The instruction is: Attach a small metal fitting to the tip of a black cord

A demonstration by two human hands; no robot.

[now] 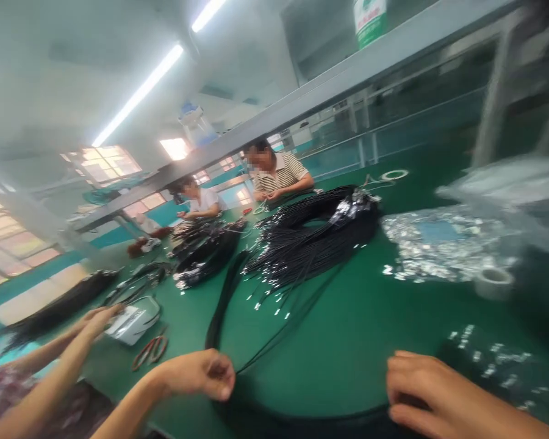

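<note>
- Black cord bundle (302,421) curves along the green table (348,341) at its near edge.
- Left hand (201,373) pinches one cord; right hand (421,390) presses curled fingers on the bundle.
- Red scissors (150,351) lie just left; a co-worker's hand (96,318) reaches nearby.

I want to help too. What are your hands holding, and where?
Left hand pinches black cords near their end; right hand presses the bundle at its bend.
</note>
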